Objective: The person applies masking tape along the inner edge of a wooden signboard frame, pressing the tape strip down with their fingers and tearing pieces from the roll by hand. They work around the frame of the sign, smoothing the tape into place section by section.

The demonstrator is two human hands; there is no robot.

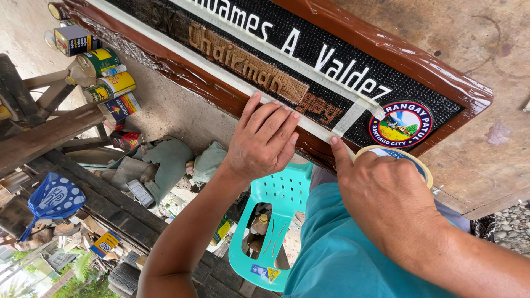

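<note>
A long sign board (436, 69) with a glossy brown frame, a black textured face, white and brown raised letters and a round colourful emblem (401, 124) lies on a plywood table. Strips of pale masking tape (309, 124) run along its edges. My left hand (260, 140) presses flat on the tape at the board's lower edge, fingers spread. My right hand (381, 193) holds a roll of masking tape (411, 157), its thumb pushing the tape down next to the emblem.
The plywood table (486, 160) carries the board. A turquoise plastic chair (276, 215) stands below, beside my teal-clad leg. Several paint cans (105, 77) sit on wooden beams at the left, with a blue bag (52, 198), rags and scrap on the ground.
</note>
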